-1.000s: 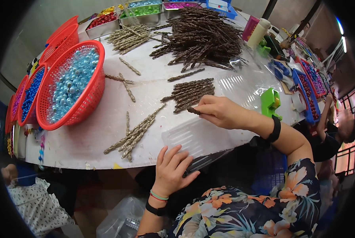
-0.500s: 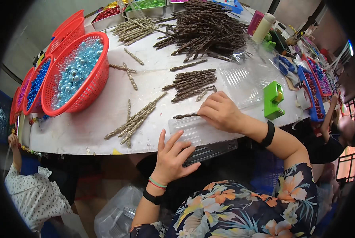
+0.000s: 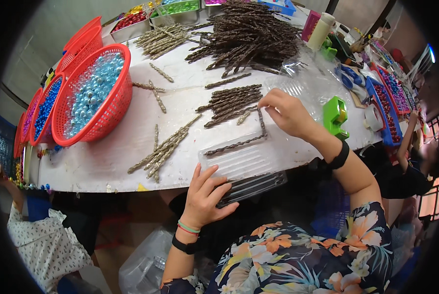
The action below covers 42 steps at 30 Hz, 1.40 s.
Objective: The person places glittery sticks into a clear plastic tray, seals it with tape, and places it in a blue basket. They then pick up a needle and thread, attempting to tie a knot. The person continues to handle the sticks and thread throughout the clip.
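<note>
"Where is the left hand?"

"The left hand (image 3: 204,196) is at the near left corner of the clear ribbed tray (image 3: 244,164), fingers loosely spread, thumb out to the right. I can't tell whether it presses on the tray."

"And the right?"

"The right hand (image 3: 285,112) is beyond the tray, fingers curled. Its fingertips meet the far end of an upright-running dark twisted piece (image 3: 263,122); whether they pinch it, I can't tell."

"What lies on the tray?"

"A long dark twisted stick (image 3: 234,146), along the far side, its right end meeting that other piece."

"What's around them?"

"Just beyond the tray, a row of brown sticks (image 3: 234,100), with a big heap of dark sticks (image 3: 254,34) farther off. A few paler sticks (image 3: 168,148) lie to the left. Farther left stands a red basket (image 3: 123,105) of light-blue beads (image 3: 93,98). To the right is a green tape dispenser (image 3: 333,115)."
</note>
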### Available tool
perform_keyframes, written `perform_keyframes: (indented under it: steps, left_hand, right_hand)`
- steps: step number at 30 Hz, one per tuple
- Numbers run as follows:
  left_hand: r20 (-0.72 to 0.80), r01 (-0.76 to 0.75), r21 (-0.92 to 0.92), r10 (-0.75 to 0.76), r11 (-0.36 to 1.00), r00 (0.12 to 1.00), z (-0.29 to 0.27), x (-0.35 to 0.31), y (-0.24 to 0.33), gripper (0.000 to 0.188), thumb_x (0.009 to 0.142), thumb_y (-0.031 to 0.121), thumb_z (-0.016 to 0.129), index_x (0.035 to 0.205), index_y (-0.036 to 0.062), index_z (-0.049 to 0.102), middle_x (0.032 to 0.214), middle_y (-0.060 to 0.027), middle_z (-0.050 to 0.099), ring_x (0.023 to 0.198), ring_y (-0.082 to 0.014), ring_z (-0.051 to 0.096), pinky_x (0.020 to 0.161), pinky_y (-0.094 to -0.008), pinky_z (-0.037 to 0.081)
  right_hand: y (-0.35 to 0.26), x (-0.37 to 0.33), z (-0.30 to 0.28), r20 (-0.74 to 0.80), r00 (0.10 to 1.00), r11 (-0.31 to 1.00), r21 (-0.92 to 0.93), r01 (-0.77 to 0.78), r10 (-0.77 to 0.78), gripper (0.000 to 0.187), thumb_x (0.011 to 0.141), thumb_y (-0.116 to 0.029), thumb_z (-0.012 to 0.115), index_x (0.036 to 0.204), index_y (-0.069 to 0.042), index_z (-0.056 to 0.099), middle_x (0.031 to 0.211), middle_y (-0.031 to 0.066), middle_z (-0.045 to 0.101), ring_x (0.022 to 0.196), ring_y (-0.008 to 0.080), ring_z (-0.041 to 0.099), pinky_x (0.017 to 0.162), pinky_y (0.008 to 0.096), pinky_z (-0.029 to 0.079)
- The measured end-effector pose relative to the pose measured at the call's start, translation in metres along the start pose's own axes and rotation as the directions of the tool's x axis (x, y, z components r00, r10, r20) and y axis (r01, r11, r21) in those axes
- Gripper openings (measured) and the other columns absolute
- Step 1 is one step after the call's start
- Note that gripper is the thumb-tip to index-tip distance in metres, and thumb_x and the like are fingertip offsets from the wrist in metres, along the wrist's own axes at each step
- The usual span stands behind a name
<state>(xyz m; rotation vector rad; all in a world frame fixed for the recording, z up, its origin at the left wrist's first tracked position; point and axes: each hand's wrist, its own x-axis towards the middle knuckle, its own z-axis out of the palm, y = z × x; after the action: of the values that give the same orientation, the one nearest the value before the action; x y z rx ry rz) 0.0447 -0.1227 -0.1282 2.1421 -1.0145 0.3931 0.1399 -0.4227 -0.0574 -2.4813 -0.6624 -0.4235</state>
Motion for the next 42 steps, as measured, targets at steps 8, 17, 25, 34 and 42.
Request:
perform_keyframes:
  steps: [8, 17, 25, 34, 42]
  left_hand:
    - [-0.002, -0.004, 0.005, 0.004, 1.000, 1.000, -0.007, -0.014, 0.002, 0.039, 0.063, 0.032, 0.084, 0.091, 0.0099, 0.070, 0.102, -0.0054, 0.065, 0.120, -0.0317, 0.056, 0.113, -0.0596, 0.031]
    - [-0.036, 0.031, 0.033, -0.029, 0.999, 0.999, -0.007, -0.030, 0.003, 0.036, 0.066, 0.036, 0.081, 0.088, 0.0097, 0.070, 0.102, -0.0063, 0.066, 0.119, -0.0336, 0.055, 0.115, -0.0609, 0.026]
    - [-0.044, 0.069, 0.069, -0.066, 0.995, 0.997, -0.002, -0.008, 0.001, 0.035, 0.061, 0.027, 0.082, 0.089, 0.0098, 0.069, 0.101, -0.0065, 0.065, 0.119, -0.0340, 0.055, 0.114, -0.0608, 0.027]
    - [-0.093, 0.132, 0.123, -0.121, 0.984, 0.988, -0.020, -0.044, 0.003, 0.036, 0.065, 0.034, 0.081, 0.089, 0.0103, 0.069, 0.103, -0.0057, 0.065, 0.118, -0.0323, 0.056, 0.115, -0.0595, 0.027]
    - [-0.166, 0.173, 0.175, -0.144, 0.969, 0.976, -0.017, -0.045, 0.008, 0.035, 0.068, 0.034, 0.080, 0.090, 0.0094, 0.069, 0.106, -0.0068, 0.065, 0.120, -0.0328, 0.054, 0.115, -0.0602, 0.027]
  right_hand:
    - [0.013, -0.004, 0.006, 0.305, 0.923, 0.915, -0.252, 0.316, -0.235, 0.007, 0.079, -0.006, 0.060, 0.086, -0.008, 0.061, 0.090, 0.0083, 0.057, 0.084, 0.0288, 0.059, 0.077, 0.0391, 0.048]
    - [0.011, 0.008, -0.017, 0.015, 0.975, 0.927, 0.305, -0.217, 0.224, 0.017, 0.084, -0.006, 0.070, 0.100, -0.005, 0.065, 0.089, 0.0043, 0.066, 0.085, 0.0197, 0.062, 0.077, 0.0315, 0.050]
    - [-0.014, -0.027, -0.027, 0.522, 0.804, 0.216, 0.782, -0.585, 0.285, 0.016, 0.091, -0.010, 0.062, 0.103, -0.001, 0.063, 0.096, 0.0037, 0.065, 0.090, 0.0104, 0.060, 0.081, 0.0225, 0.046]
    - [-0.042, -0.039, -0.025, 0.330, 0.843, 0.854, 0.165, -0.494, 0.424, 0.015, 0.093, -0.012, 0.055, 0.103, -0.001, 0.054, 0.092, 0.0184, 0.061, 0.088, 0.0304, 0.066, 0.076, 0.0376, 0.051]
    - [0.008, 0.007, 0.039, 0.162, 0.984, 0.987, -0.156, -0.045, 0.071, 0.016, 0.085, -0.012, 0.062, 0.099, -0.004, 0.061, 0.096, 0.0128, 0.064, 0.089, 0.0345, 0.060, 0.077, 0.0408, 0.050]
